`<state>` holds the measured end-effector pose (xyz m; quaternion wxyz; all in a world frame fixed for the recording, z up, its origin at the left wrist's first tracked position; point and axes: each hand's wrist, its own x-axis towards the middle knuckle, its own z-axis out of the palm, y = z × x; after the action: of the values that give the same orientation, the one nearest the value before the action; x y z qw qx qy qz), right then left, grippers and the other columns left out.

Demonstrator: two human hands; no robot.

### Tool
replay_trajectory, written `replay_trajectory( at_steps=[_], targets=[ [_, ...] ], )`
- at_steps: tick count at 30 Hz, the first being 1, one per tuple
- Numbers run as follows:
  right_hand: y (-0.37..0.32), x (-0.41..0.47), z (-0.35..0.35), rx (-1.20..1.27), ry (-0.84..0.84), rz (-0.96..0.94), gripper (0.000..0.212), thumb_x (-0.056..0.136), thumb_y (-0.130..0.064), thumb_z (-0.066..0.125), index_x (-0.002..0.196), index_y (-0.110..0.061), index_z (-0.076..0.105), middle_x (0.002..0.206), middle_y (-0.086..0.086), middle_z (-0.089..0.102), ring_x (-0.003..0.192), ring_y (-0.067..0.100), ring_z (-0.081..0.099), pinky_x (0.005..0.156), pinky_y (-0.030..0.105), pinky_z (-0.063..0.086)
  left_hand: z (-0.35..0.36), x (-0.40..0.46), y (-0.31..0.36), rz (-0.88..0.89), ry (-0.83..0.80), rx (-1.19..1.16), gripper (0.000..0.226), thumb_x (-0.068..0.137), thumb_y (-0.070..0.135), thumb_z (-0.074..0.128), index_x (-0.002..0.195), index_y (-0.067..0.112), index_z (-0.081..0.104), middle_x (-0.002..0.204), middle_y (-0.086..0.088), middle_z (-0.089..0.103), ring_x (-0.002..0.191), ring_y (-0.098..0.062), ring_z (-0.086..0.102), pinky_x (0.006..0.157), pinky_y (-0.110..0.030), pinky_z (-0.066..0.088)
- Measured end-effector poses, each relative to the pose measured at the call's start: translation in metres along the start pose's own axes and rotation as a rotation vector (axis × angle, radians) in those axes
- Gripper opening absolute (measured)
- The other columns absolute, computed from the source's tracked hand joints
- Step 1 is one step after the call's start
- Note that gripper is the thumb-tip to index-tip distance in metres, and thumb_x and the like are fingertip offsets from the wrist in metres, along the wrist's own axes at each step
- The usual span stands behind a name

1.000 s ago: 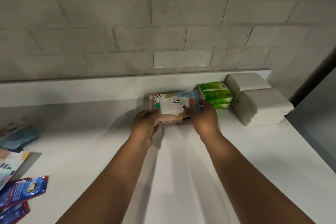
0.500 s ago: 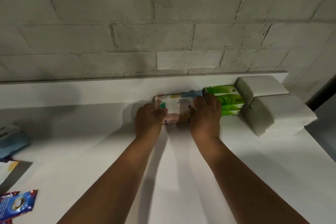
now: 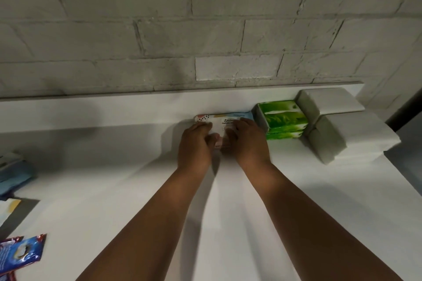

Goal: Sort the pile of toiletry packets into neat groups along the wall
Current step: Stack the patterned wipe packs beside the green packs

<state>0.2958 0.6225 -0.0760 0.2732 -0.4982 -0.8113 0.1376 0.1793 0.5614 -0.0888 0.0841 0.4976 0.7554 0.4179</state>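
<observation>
**Both hands on wipes pack at back edge of counter**

Left hand (image 3: 195, 143) rests on the left part of the patterned wipes pack (image 3: 225, 121), fingers laid over its top, thumb against the near face. Right hand (image 3: 247, 141) covers the pack's right part, fingers bent over the top. Whether either hand truly grips or only presses down: cannot tell. Both forearms reach in from the near edge.

Pack lies flat at the back edge of the white counter (image 3: 114, 178), against the low white upstand below the grey brick wall (image 3: 159, 41). Just right of it, seemingly touching: two green tissue packs (image 3: 283, 121), stacked. Right again, toward the back right corner: two stacks of white napkins (image 3: 342, 130), one behind the other.

Left edge of counter: a pale blue packet (image 3: 13, 173), partly cut off. Near left corner: blue and red sachets (image 3: 20, 253), loose, overlapping.
</observation>
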Motion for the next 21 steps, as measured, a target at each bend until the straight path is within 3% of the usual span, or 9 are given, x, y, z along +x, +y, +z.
replay_trajectory(
  at_steps=[4, 8, 13, 17, 21],
  targets=[
    [-0.007, 0.001, -0.008, -0.052, -0.065, 0.041, 0.023, 0.089, -0.02, 0.054, 0.104, -0.006, 0.067, 0.111, 0.012, 0.064, 0.107, 0.026, 0.058, 0.09, 0.029, 0.042, -0.011, 0.002, 0.007, 0.0, -0.077, 0.015, 0.037, 0.084, 0.018, 0.066, 0.119, 0.007, 0.063, 0.121, -0.011, 0.063, 0.111, -0.024, 0.058, 0.099, -0.031, 0.044],
    [-0.023, -0.004, -0.017, -0.112, -0.055, 0.014, 0.034, 0.088, -0.028, 0.057, 0.114, -0.007, 0.063, 0.118, 0.012, 0.062, 0.115, 0.03, 0.053, 0.098, 0.034, 0.041, -0.036, -0.006, 0.012, 0.03, -0.153, 0.023, 0.046, 0.088, 0.017, 0.059, 0.133, 0.01, 0.05, 0.133, -0.011, 0.055, 0.119, -0.026, 0.054, 0.102, -0.038, 0.042],
    [-0.059, -0.023, -0.025, -0.059, -0.118, 0.007, 0.037, 0.09, -0.034, 0.054, 0.119, -0.012, 0.062, 0.124, 0.009, 0.059, 0.114, 0.029, 0.054, 0.096, 0.034, 0.043, -0.073, -0.02, 0.004, 0.017, -0.073, 0.128, 0.04, 0.094, 0.018, 0.049, 0.134, 0.013, 0.048, 0.137, -0.01, 0.05, 0.126, -0.026, 0.045, 0.104, -0.03, 0.032],
    [-0.096, -0.049, -0.009, -0.045, -0.188, -0.036, 0.053, 0.083, -0.053, 0.035, 0.113, -0.02, 0.063, 0.115, 0.007, 0.063, 0.104, 0.03, 0.058, 0.085, 0.035, 0.049, -0.116, -0.043, -0.017, -0.024, 0.07, 0.158, 0.034, 0.093, 0.011, 0.047, 0.126, 0.006, 0.054, 0.129, -0.014, 0.055, 0.122, -0.028, 0.048, 0.103, -0.031, 0.032],
    [-0.139, -0.078, 0.001, 0.051, -0.206, -0.04, 0.037, 0.086, -0.043, 0.055, 0.115, -0.021, 0.064, 0.12, 0.006, 0.062, 0.108, 0.029, 0.057, 0.089, 0.039, 0.049, -0.158, -0.067, -0.043, -0.082, 0.125, 0.155, 0.032, 0.093, 0.017, 0.05, 0.122, 0.007, 0.057, 0.126, -0.015, 0.056, 0.118, -0.029, 0.051, 0.103, -0.033, 0.036]
  ],
)
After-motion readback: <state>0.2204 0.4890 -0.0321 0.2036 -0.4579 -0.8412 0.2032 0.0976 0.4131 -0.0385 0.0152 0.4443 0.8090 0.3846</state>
